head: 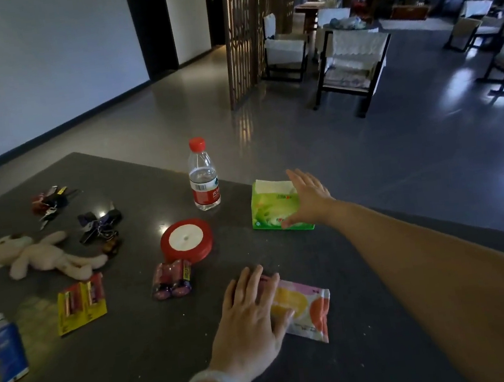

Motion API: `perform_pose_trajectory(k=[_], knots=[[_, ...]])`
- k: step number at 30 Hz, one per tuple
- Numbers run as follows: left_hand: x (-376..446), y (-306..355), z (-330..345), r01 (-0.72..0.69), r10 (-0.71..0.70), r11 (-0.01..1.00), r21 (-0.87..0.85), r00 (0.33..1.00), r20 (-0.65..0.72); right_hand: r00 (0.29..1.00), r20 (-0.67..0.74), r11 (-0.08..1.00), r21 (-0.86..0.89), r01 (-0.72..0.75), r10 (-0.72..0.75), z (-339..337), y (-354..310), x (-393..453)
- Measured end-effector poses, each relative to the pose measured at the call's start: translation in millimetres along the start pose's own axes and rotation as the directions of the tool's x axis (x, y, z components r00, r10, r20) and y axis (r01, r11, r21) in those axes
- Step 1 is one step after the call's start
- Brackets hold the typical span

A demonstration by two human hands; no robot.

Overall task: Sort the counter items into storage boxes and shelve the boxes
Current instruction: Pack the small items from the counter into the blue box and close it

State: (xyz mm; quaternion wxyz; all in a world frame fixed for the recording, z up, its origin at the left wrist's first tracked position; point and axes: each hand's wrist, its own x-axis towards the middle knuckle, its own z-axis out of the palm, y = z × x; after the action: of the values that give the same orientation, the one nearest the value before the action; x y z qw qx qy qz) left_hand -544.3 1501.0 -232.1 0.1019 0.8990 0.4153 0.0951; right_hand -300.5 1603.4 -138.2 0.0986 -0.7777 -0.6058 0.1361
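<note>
On the dark counter [138,363], my left hand [253,314] lies flat with straight fingers on the left part of a pink and yellow wipes packet [306,308]. My right hand [307,198] reaches to the green tissue pack [270,209] near the counter's right edge, fingers over its top right and thumb at its lower front. A water bottle [203,177] with a red cap stands upright behind a red ribbon spool [186,240]. Two battery packs lie nearer: a dark wrapped one [171,280] and a yellow card one [80,304].
At the left lie a plush rabbit [42,254], binder clips [99,224], a key bunch [49,201] and a blue tube [8,351]. The counter's far and right edges drop to a grey floor. Chairs [352,61] and a lattice screen [244,33] stand beyond.
</note>
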Motion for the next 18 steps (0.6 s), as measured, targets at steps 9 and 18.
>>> perform_pose_trajectory(k=[9,18], knots=[[0,2,-4,0.013,-0.013,1.0,0.015,1.0,0.025,0.991,-0.066,0.958,-0.256,-0.128,0.114,12,15,-17],[10,7,-28,0.109,-0.097,0.989,-0.095,0.988,0.123,0.942,-0.102,0.941,-0.086,-0.327,0.319,19,59,-137]])
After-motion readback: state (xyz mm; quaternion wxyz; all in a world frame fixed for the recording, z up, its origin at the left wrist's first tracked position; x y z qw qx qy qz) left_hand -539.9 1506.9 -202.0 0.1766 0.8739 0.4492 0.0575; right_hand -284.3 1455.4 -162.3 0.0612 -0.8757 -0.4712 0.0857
